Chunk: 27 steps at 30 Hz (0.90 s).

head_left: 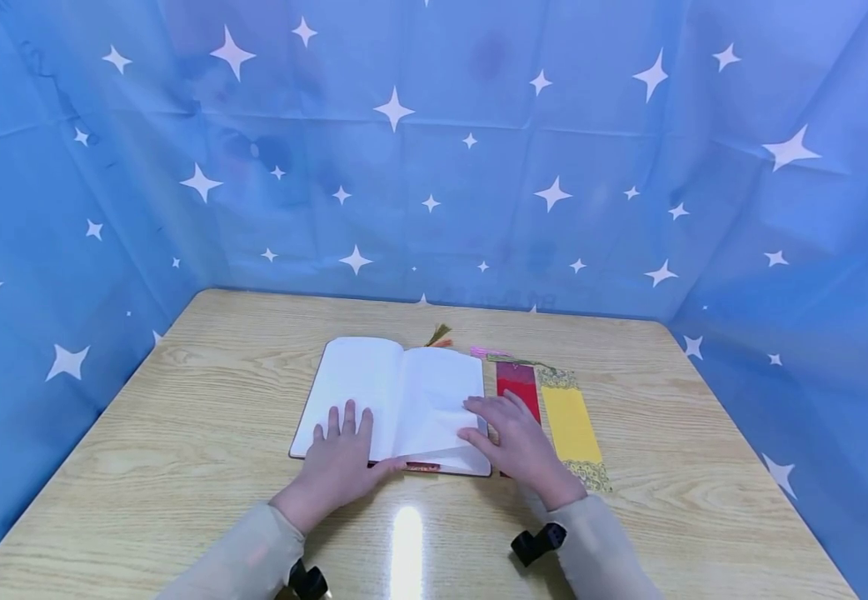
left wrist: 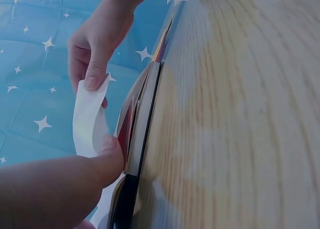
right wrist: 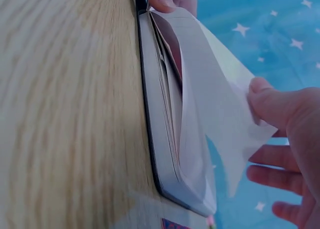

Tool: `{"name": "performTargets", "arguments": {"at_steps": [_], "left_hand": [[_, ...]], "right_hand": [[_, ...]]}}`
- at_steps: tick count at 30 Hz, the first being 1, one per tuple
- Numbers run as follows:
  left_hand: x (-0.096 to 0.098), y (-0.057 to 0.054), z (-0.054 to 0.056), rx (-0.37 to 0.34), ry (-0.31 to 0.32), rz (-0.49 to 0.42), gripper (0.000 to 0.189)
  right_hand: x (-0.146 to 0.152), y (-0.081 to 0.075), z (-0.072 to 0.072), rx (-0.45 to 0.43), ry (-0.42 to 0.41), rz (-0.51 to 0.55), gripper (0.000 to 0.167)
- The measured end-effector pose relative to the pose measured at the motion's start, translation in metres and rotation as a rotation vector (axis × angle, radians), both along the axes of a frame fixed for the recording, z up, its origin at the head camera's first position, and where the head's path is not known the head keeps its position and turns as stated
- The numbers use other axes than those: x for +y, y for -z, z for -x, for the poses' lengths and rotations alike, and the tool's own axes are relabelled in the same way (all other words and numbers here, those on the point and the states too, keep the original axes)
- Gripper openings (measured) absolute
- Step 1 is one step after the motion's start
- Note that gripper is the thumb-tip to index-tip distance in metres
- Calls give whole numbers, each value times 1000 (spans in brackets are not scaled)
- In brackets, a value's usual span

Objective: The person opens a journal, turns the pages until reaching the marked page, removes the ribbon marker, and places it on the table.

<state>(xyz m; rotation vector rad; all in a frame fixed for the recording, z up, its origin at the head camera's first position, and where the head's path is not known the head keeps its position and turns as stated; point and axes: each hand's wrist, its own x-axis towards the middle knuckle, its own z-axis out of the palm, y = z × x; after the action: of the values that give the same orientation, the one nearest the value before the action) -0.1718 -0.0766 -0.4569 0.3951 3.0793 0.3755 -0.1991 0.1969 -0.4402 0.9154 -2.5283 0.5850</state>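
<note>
An open notebook (head_left: 359, 375) with blank white pages lies on the table. My left hand (head_left: 340, 471) rests on its left page, fingers spread and straight, thumb reaching across the lower edge by the middle fold. At the right side, my right hand (head_left: 516, 442) pinches a page (right wrist: 225, 99) between thumb and fingers; that page is lifted and bent. Under it, a reddish strip (head_left: 423, 467) shows at the notebook's lower edge, mostly hidden between the pages. Olive and orange tassels (head_left: 440, 335) stick out past the top edge.
Right of the notebook lie a red bookmark (head_left: 516, 385), partly under my right hand, and a yellow bookmark (head_left: 572, 421) with patterned ends. Pink and green tassels (head_left: 505, 358) lie above them. A blue star-patterned curtain (head_left: 434, 167) surrounds the wooden table (head_left: 179, 417).
</note>
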Motion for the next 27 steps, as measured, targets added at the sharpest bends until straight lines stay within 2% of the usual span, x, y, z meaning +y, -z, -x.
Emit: {"name": "performTargets", "arguments": {"at_steps": [8, 15, 21, 27], "left_hand": [[-1, -1, -1, 65, 10, -6, 99], [-2, -1, 0, 183, 55, 16, 94], [-2, -1, 1, 252, 81, -38, 92], [-4, -1, 0, 314, 81, -118, 100]], "right_hand": [[-2, -4, 1, 75, -39, 34, 49], [-1, -7, -1, 78, -37, 66, 51], [-1, -10, -6, 43, 12, 109, 51], [-1, -9, -7, 16, 48, 115, 50]]}}
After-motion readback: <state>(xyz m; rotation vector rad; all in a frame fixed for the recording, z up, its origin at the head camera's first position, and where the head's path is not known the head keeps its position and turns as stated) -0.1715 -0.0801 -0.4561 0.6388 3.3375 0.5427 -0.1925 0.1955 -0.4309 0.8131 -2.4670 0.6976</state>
